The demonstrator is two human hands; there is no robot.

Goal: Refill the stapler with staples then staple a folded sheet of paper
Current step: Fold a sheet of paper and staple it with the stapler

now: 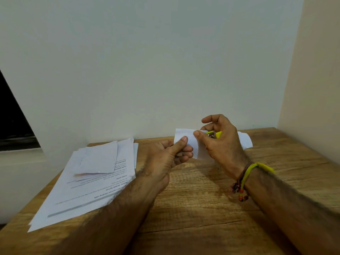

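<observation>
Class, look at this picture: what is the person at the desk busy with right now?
A person holds a small folded sheet of paper up over a wooden table. The left hand pinches its lower edge, while the right hand grips a yellow stapler at the paper's right side. A stack of printed sheets lies on the table to the left.
</observation>
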